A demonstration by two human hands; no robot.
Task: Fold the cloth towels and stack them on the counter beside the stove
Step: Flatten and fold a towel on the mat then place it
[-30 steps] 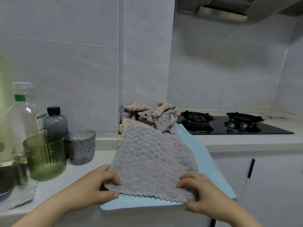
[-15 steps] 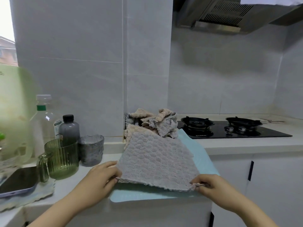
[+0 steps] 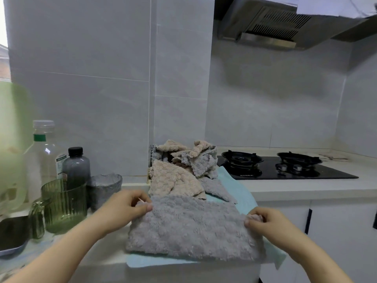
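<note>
While pinched at both upper corners by my left hand and right hand, grey towel: fluffy, folded over, left of stove.

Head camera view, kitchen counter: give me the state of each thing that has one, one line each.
grey towel: partly folded over itself, on the blue cloth
left hand: pinches its left corner
right hand: pinches its right corner
towel pile: crumpled, unfolded
clear bottle: capped, upright
dark bottle: capped, upright
green jug: upright
stove: burners unlit
</note>
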